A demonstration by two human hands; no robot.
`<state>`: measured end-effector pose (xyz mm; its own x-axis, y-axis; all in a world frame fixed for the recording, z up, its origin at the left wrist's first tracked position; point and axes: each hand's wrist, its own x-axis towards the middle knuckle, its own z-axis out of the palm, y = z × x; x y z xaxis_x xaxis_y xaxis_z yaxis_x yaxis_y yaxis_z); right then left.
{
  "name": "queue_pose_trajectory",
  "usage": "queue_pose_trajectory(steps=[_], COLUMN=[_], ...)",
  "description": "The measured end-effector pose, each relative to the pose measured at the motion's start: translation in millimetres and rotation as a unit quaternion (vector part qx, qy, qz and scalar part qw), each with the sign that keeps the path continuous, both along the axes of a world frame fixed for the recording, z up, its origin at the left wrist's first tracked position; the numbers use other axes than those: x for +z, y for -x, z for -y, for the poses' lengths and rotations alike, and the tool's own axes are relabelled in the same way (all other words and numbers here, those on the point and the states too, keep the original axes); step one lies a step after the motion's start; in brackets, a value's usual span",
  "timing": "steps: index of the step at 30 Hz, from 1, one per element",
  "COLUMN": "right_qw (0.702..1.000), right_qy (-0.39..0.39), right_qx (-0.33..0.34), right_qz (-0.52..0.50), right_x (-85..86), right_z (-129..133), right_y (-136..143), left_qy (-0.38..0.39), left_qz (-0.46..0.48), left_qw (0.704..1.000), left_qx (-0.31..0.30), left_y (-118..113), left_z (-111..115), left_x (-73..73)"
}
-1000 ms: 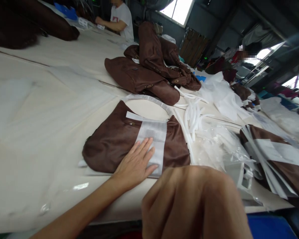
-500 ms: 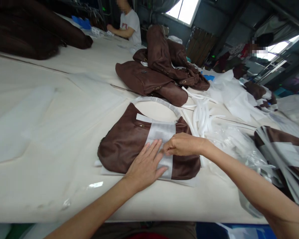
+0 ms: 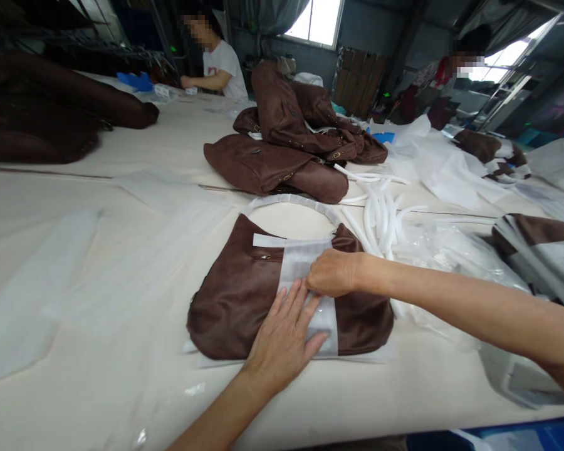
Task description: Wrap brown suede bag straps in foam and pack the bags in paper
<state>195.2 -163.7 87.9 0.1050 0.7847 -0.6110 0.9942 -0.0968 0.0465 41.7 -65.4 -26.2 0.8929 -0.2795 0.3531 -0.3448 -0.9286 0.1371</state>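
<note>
A brown leather handbag [image 3: 230, 307] lies flat before me, its strap wrapped in white and curving away at the top. Around its middle runs a band of white wrapping sheet [image 3: 298, 257]. My left hand [image 3: 284, 332] rests flat on the band and the bag, fingers stretched out. Just to the right, my right hand [image 3: 333, 272] is closed over the band, with its fingertips touching those of my left hand. Whatever is pinched in it is hidden. A zip pull [image 3: 264, 257] shows near the bag's top edge.
Behind the bag is a heap of brown bags [image 3: 282, 125]. White foam tubes [image 3: 380, 213] and clear plastic [image 3: 451, 263] lie to the right, near a wrapped brown bag [image 3: 540, 238]. White sheets [image 3: 42, 288] spread leftward. Two people stand farther back.
The camera view has shifted, so the bag appears slightly lower. Both hands keep nearly the same place on the band; the right forearm has swung to a flatter angle.
</note>
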Motion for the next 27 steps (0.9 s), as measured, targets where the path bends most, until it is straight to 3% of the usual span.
queue_pose_trajectory(steps=[4,7,10,11,13,15,18,20,23,27], right_qw=[1.0,0.999,0.985,0.966,0.895,0.832,0.842,0.856,0.875,0.882], right_qy=[-0.011,-0.03,-0.108,-0.162,-0.294,-0.402,-0.483,-0.481,-0.449,-0.432], right_qx=[-0.011,-0.029,-0.117,-0.172,-0.288,-0.335,-0.224,-0.173,-0.167,-0.182], right_qz=[-0.012,-0.007,0.062,0.1,0.169,0.185,0.09,0.077,0.069,0.049], right_x=[-3.9,-0.9,7.1,8.8,6.6,-6.1,-41.9,-67.1,-91.7,-98.9], right_z=[-9,-10,11,23,49,71,88,88,85,86], right_y=[0,-15,-38,-41,-34,-7,47,71,78,67], left_qy=[-0.023,-0.034,-0.029,-0.025,-0.02,-0.022,-0.032,-0.042,-0.051,-0.085], left_qz=[-0.003,0.006,0.021,0.025,0.029,0.03,0.029,0.029,0.029,0.029], left_qw=[1.0,0.999,0.999,0.999,0.999,0.999,0.999,0.999,0.998,0.996], left_qx=[0.005,0.004,0.002,0.004,0.003,0.0,-0.004,-0.006,-0.006,-0.025], left_y=[-1,-1,-1,-1,0,0,0,-1,-2,2], left_z=[0,0,0,0,-1,-1,-1,-1,-3,-15], left_x=[1.3,1.6,1.2,0.9,0.3,-0.4,-1.3,-1.6,-1.1,2.2])
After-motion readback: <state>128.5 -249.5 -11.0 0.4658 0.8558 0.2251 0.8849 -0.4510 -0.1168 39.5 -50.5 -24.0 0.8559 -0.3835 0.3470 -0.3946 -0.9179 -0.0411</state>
